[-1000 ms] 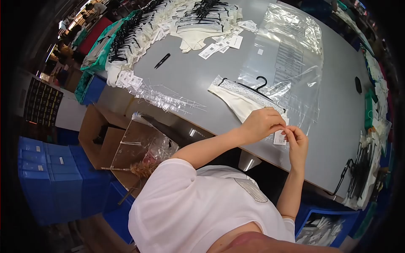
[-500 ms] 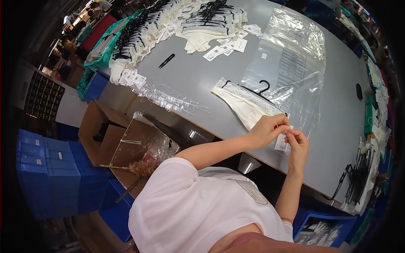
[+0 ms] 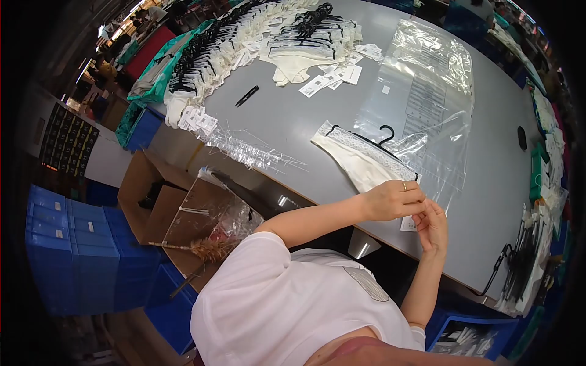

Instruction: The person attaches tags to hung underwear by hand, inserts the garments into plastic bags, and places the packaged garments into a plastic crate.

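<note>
My left hand (image 3: pixel 394 200) is closed in a pinch, its fingertips meeting those of my right hand (image 3: pixel 432 227), which is also pinched. Whatever lies between the fingers is too small or hidden to make out. Just beyond the hands, a cream garment with a lace waistband (image 3: pixel 357 160) lies on the grey table (image 3: pixel 293 119), clipped to a black hanger (image 3: pixel 386 135). Its near right end is partly covered by my left hand. A white tag (image 3: pixel 409 224) shows below the fingertips, partly hidden by them.
Clear plastic bags (image 3: pixel 427 91) lie behind the garment. Hangered garments (image 3: pixel 299 58), black snips (image 3: pixel 247 96) and clear plastic fasteners (image 3: pixel 253 152) are further left. A cardboard box (image 3: pixel 143 195) and blue bins (image 3: pixel 91 256) stand left; black hangers (image 3: pixel 522 259) are at right.
The whole view has shifted slightly. Both hands stay together near the garment's right end; my left fingers have lowered from their raised pose and fold over the right fingertips, covering more of the tag.
</note>
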Demonstrator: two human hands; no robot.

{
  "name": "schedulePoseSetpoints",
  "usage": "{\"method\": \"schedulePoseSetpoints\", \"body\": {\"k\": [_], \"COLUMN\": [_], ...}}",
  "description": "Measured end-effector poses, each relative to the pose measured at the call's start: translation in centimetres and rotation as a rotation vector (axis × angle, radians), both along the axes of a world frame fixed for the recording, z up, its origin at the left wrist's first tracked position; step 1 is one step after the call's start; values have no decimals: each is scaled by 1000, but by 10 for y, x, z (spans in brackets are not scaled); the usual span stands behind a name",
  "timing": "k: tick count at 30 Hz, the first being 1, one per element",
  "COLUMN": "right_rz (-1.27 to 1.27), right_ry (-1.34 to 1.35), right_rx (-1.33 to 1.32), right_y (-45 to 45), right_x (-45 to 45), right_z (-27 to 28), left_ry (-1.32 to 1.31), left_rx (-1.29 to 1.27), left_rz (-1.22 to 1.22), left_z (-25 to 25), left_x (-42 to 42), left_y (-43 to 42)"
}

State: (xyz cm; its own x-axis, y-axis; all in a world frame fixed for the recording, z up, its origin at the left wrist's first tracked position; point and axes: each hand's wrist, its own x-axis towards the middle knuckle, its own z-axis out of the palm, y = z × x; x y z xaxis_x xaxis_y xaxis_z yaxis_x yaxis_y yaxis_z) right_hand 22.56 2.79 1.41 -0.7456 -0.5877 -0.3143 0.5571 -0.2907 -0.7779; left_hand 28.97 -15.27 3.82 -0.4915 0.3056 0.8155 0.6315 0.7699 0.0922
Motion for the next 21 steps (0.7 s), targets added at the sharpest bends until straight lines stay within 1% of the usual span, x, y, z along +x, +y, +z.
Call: {"method": "schedulePoseSetpoints", "body": {"k": [4,6,9,12,15,16,19,21], "right_rz": [-7,-63,-136,-118,-78,-76,-18,-1], "right_ry": [105,142,258,327,388,401,323,303], "right_rx": [47,62,53,39,51,62,49,40], "right_y": [-1,-5,-15,-15,-12,-10,-12,-13], "right_x": [1,8,21,30,27,26,27,27], "right_z": [1,11,25,38,43,42,46,44], "left_ry": [105,92,32,-259,-645,-660,-779,-780], "left_rx": [-49,-21,132,467,855,857,890,853], "left_rz": [63,26,127,94,7,-23,-25,-48], "left_z": [0,-1,0,7,17,18,23,23], "left_x": [6,7,11,19,22,23,25,25], "left_y": [4,7,14,18,20,20,16,12]}}
